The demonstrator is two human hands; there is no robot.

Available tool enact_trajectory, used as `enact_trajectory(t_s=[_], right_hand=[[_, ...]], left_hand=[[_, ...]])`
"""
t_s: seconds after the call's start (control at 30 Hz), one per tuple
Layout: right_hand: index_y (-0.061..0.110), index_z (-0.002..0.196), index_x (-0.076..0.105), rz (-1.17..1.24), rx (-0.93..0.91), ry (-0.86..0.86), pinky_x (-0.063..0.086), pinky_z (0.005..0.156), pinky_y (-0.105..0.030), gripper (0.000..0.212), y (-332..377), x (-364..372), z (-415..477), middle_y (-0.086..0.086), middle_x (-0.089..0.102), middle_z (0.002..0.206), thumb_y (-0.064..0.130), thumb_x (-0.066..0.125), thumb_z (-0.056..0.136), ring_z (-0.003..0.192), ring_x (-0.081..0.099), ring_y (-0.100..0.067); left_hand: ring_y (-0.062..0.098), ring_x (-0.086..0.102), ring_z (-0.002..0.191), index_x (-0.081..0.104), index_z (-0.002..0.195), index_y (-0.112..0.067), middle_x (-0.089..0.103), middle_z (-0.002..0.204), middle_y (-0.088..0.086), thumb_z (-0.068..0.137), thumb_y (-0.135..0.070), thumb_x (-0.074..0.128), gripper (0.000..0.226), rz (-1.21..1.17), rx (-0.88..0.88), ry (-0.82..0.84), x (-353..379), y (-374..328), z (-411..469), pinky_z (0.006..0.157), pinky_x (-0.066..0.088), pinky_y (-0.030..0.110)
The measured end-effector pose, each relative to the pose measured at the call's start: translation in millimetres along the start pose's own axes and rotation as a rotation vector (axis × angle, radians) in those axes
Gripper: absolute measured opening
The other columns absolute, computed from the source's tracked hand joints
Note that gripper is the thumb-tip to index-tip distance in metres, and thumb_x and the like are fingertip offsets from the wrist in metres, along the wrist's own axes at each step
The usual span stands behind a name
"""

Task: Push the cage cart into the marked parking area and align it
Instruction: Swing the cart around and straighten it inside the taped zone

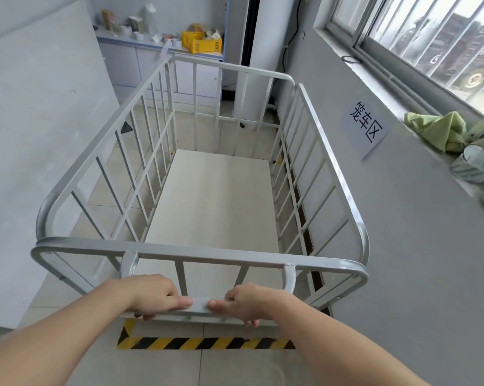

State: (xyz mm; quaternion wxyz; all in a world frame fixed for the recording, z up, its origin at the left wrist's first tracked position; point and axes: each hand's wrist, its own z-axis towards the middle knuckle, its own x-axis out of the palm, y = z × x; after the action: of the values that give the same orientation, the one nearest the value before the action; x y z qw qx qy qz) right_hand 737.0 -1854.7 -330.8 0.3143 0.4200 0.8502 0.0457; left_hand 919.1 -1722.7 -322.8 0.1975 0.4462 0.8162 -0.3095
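From the head view, both hands are on the handle bar (200, 303) at the near end of the cage cart (207, 190). The left hand (154, 293) has its fingers (179, 302) wrapped tight around the bar, thumb on top; the right hand (249, 302) grips the same bar just beside it, fingers curled under. The cart sits close along the grey wall (402, 246) on the right, below a paper sign (365, 126). Its pale deck is bare. Yellow-black floor tape (204, 343) runs across the tiles just nearer than the cart's near end, with a corner turning up at the left. A green cloth (438, 129) lies on the window sill.
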Motion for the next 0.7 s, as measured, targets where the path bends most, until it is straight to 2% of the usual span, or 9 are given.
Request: enact_trajectory(t_s=[0.17,0.37,0.53,0.7], right_hand=[[0.016,0.102,0.056,-0.011,-0.012,0.006,0.048,0.076,-0.036,0.075,-38.9,-10.6,-14.1,-0.008,0.065,0.082,0.081,0.026,0.080,0.079,0.063,-0.024],[0.015,0.123,0.057,-0.049,-0.007,0.031,0.051,0.086,-0.039,0.084,-86.7,-17.4,-26.5,-0.010,0.068,0.087,0.081,0.026,0.080,0.084,0.066,-0.025],[0.014,0.119,0.057,-0.037,0.000,0.040,0.051,0.088,-0.040,0.079,-116.7,-18.4,-33.8,-0.011,0.067,0.094,0.078,0.029,0.082,0.085,0.065,-0.025],[0.016,0.126,0.055,-0.007,-0.014,0.036,0.050,0.091,-0.041,0.084,-128.8,-15.2,-35.6,-0.010,0.065,0.109,0.081,0.030,0.079,0.092,0.064,-0.024]], left_hand=[[0.011,0.052,0.057,0.053,0.073,-0.023,0.061,0.067,-0.002,0.084,-0.073,0.028,0.057,-0.009,0.001,-0.036,5.0,-37.7,16.5,0.065,0.045,0.028],[0.015,0.056,0.059,0.054,0.072,-0.023,0.065,0.070,0.002,0.081,-0.077,0.027,0.061,-0.032,0.014,-0.025,14.8,-77.6,40.4,0.069,0.049,0.033],[0.013,0.055,0.059,0.062,0.086,-0.015,0.057,0.064,-0.004,0.082,-0.075,0.027,0.070,-0.035,0.018,-0.035,22.1,-106.5,53.1,0.066,0.047,0.031],[0.014,0.046,0.060,0.046,0.065,-0.023,0.049,0.066,-0.005,0.081,-0.078,0.022,0.062,0.047,0.012,-0.118,31.0,-117.6,55.5,0.057,0.036,0.031]])
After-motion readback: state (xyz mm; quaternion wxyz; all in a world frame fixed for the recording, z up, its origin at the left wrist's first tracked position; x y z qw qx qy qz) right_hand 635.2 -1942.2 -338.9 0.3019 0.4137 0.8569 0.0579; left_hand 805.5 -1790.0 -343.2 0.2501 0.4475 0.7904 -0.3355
